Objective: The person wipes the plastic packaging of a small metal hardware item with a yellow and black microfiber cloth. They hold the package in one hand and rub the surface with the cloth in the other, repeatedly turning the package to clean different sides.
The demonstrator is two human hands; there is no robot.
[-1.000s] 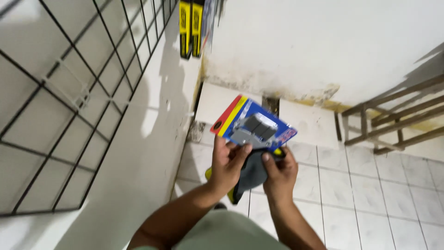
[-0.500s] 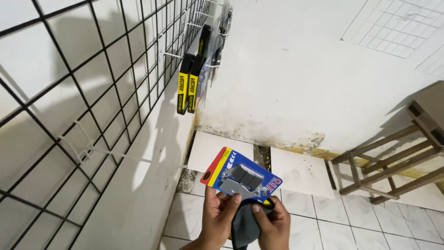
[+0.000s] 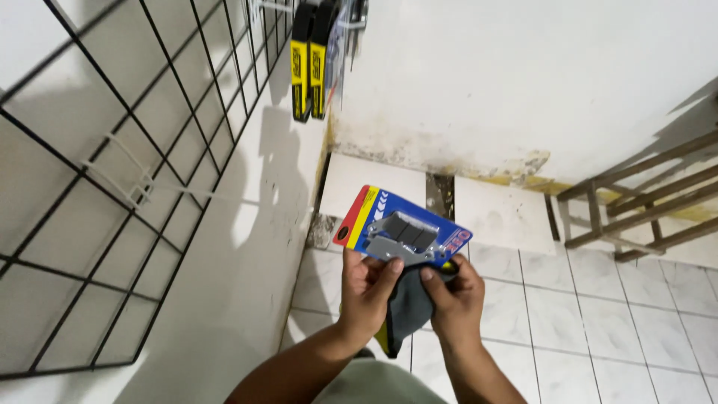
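White tiled floor point(image 3: 598, 299) fills the lower frame, a wire rack point(image 3: 112, 187) upper left. The left hand point(image 3: 366, 288) and right hand point(image 3: 452, 295) both clench a blue packet point(image 3: 404, 228) and grey cloth point(image 3: 410, 307). The cloth could slip from so shared a grip.

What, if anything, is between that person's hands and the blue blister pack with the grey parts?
Nothing visible is. The left hand grips the blister pack directly at its lower edge, thumb on its front. The right hand touches the lower edge too, while a dark grey cloth hangs between the two hands below the pack.

The packet point(image 3: 402, 234) is sitting above both grips, the cloth point(image 3: 410, 307) is hanging between them, and the wire grid point(image 3: 112, 172) is standing far to their left.
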